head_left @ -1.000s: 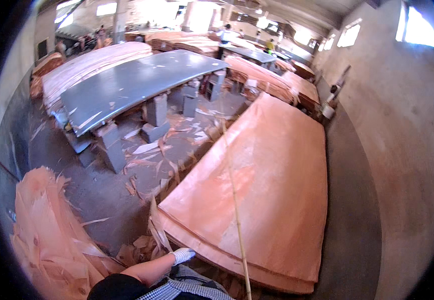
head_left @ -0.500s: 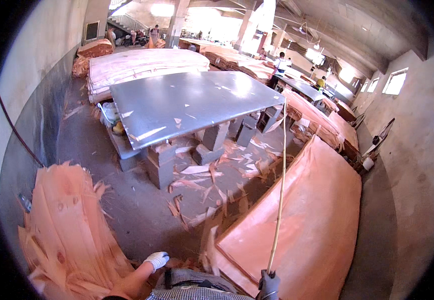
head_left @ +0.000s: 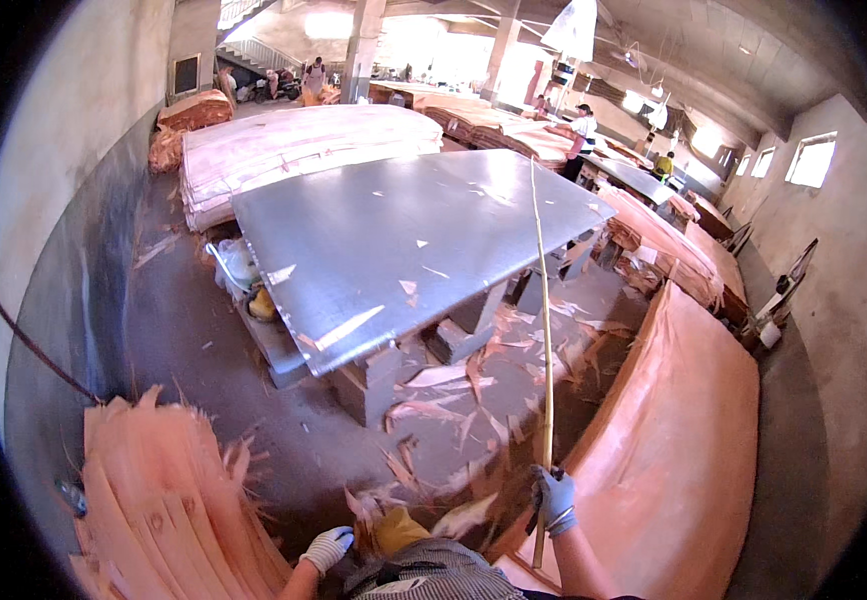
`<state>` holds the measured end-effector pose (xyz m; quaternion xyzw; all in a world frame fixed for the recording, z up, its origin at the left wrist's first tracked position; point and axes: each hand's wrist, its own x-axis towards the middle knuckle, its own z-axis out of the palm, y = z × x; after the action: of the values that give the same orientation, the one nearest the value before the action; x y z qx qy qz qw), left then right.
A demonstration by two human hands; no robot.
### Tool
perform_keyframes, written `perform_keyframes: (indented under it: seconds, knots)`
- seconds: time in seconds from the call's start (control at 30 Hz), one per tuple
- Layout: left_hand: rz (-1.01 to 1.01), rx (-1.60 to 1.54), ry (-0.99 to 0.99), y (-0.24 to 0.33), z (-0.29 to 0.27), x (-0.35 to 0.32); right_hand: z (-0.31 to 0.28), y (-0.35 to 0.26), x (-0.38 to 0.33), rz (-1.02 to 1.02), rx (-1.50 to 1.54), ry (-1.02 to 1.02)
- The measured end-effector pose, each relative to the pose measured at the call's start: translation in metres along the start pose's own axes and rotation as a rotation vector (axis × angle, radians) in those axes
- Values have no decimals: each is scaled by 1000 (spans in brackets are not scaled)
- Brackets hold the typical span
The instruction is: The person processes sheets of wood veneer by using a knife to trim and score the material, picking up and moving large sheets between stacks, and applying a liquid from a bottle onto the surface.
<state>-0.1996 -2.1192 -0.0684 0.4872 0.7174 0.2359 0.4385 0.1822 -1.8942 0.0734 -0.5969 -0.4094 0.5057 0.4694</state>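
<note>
My right hand [head_left: 555, 497], in a grey glove with a wristband, is closed round the lower part of a long thin bamboo stick [head_left: 548, 370]. The stick rises almost upright, and its upper end overlaps the smooth grey-topped table [head_left: 404, 240] in the view. My left hand [head_left: 329, 550], in a white glove, hangs low beside my checked clothing, with its fingers loosely extended and nothing visible in them. To its left lies a pile of reddish wood veneer sheets [head_left: 169, 490] with ragged ends. A larger veneer stack [head_left: 674, 420] lies beside my right hand.
Blocks [head_left: 364, 390] prop up the table, which has several veneer scraps on top. More torn scraps [head_left: 434, 410] litter the floor. Behind stands a wide pale veneer stack [head_left: 304, 140]. Other people work farther back, including one in a white top [head_left: 582, 130]. A wall [head_left: 64, 230] runs along the left.
My view has moved toward the table. The stick has swung left, from the table's right corner to across its top. My right hand is now higher, with more forearm showing.
</note>
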Motion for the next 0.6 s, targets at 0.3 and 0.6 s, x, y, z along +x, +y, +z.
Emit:
perform_keyframes:
  seconds: [0.3, 0.6]
  knots:
    - [-13, -27, 235, -4, -211, 117, 261, -84, 127, 72, 95, -70]
    - [-170, -234, 302, -126, -395, 206, 533, -94, 188, 154, 285, -204]
